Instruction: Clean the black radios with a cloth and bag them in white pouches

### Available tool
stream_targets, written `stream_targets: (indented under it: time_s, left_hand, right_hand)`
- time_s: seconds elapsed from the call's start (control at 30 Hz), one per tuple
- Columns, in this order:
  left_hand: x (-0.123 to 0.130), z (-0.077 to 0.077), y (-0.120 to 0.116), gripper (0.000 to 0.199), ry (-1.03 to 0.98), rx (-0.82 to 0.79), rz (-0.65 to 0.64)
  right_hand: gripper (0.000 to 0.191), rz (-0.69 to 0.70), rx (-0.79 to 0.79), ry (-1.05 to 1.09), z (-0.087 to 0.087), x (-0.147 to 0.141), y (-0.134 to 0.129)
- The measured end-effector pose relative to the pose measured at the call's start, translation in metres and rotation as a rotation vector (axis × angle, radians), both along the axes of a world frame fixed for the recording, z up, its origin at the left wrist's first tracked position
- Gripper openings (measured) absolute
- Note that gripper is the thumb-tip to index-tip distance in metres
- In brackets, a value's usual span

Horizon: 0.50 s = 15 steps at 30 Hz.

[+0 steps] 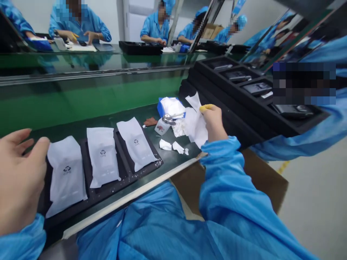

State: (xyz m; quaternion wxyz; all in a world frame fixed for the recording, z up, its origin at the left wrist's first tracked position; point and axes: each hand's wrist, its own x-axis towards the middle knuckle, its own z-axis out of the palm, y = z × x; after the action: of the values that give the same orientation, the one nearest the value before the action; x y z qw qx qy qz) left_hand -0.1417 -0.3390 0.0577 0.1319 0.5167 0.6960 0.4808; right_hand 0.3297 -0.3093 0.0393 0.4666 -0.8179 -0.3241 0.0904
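A thin white sheet (201, 130) pinched in the right hand (214, 122), right of the low black tray (128, 176).
The right thumb and fingers (one wears a yellow cover) press together on the sheet's upper part — its lower part hangs beside crumpled white paper (179, 127). The left hand (23, 177) is at the low black tray's left end, fingers loosely curled and spread, nearest the left bag (67, 180). On that tray the left bag, middle bag (103, 159) and right bag (137, 146) lie side by side, each with a printed mark. Just beyond the tray's right end are a brown scrap (151, 122), a white bottle (161, 128) with a metal top and a blue box (161, 109) of white wipes; torn white bits (165, 144) lie nearer — well right of the tray, dark foam trays (222, 99) stand stacked.
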Motion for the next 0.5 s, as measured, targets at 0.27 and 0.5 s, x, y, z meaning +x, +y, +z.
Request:
stream_targets:
  time_s: [0.27,0.5]
  left_hand:
    - [0.048,0.01,-0.022,0.09,-0.47,-0.22,-0.608]
    - [0.003,0.008,-0.035,0.053,-1.05,-0.14,-0.356]
  right_hand:
    - [0.027,0.974,0.259,0.885,0.053,-0.18,-0.012]
    - [0.026,1.291,-0.316,1.125,0.02,-0.322,-0.027]
